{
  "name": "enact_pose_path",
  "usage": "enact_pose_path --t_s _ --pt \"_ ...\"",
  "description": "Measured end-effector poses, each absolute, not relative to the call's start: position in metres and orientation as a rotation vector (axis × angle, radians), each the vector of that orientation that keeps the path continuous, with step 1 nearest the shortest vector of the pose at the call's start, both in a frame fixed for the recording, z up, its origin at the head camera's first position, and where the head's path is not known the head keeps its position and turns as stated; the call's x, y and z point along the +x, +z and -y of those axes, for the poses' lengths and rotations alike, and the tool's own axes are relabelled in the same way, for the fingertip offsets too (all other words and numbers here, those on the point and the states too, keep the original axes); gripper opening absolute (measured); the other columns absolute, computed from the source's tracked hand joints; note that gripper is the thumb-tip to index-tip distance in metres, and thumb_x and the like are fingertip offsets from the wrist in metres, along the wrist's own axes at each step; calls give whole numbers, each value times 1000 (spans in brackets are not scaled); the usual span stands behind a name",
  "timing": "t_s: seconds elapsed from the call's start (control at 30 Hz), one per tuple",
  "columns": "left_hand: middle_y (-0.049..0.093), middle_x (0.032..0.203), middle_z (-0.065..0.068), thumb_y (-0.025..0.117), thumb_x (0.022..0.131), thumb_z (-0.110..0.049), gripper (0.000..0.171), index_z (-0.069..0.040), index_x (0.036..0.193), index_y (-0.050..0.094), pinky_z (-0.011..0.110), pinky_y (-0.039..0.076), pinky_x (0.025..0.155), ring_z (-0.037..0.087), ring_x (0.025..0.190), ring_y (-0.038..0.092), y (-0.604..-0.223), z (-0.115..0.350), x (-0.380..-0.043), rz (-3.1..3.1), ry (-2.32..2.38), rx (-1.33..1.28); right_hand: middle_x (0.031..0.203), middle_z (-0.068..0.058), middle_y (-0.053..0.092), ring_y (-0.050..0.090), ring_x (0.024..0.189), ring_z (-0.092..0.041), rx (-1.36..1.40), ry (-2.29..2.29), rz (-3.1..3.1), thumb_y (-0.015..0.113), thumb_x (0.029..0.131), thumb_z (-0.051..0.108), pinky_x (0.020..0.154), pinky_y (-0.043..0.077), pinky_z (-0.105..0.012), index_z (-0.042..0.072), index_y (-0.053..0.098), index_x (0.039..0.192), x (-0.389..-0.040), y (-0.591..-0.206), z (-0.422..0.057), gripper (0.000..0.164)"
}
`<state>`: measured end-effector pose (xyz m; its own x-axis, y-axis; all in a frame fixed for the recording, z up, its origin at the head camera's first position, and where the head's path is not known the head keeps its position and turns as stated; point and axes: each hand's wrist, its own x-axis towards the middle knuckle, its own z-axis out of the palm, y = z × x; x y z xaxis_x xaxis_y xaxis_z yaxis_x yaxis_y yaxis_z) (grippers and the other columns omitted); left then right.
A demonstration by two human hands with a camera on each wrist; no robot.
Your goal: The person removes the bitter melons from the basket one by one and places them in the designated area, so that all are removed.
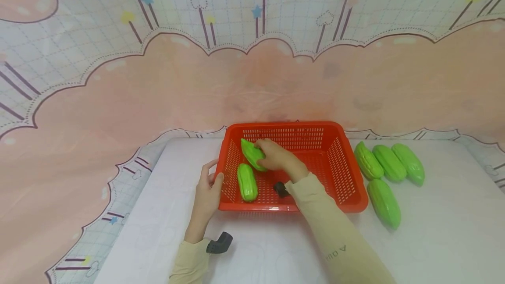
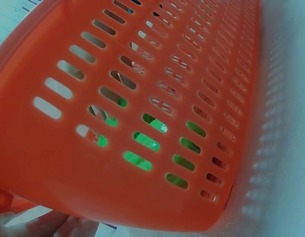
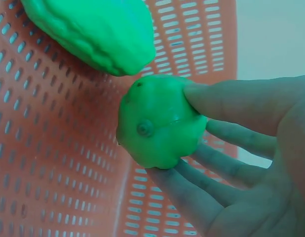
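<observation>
My right hand (image 1: 274,154) reaches into a red plastic basket (image 1: 292,208) and holds a ridged green bitter melon (image 1: 252,153) near the left wall. In the right wrist view, thumb and fingers lie around the bitter melon (image 3: 160,123), with its rounded end facing the camera. A second bitter melon (image 1: 247,182) lies in the basket, closer to its front left corner. My left hand (image 1: 209,189) grips the basket's left rim from outside. The left wrist view shows the slotted basket wall (image 2: 142,103) with green showing through; only part of the left hand (image 2: 39,224) is visible there.
Several more green bitter melons (image 1: 388,163) lie on the white table (image 1: 446,231), just right of the basket. One bitter melon (image 1: 384,204) is nearer the front. A patterned cloth backdrop (image 1: 284,86) stands behind the basket. Black wrist-camera pieces (image 1: 219,243) are near both sleeves.
</observation>
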<state>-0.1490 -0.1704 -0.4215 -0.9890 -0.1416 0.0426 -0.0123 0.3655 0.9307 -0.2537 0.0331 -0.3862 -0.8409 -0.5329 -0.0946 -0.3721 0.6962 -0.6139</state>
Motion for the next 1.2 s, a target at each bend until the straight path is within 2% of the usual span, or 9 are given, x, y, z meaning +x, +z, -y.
enact_pose_path --t_s 0.47,1.2 --pt "65 123 25 46 104 -14 44 -15 148 39 48 58 83 36 102 67 -422 171 -150 2504 -1690 135 131 -19 54 52 115 -28 -774 -927 -2670 64 93 8 104 45 -43 -3 51 137 -240 -375 -42 47" --pt "65 122 26 46 104 -14 44 -15 147 38 48 58 82 36 101 67 -424 171 -150 2510 -1688 157 123 -17 58 56 107 -28 -830 -998 -2750 65 93 7 98 48 -43 -3 56 131 -224 -365 -64 41"
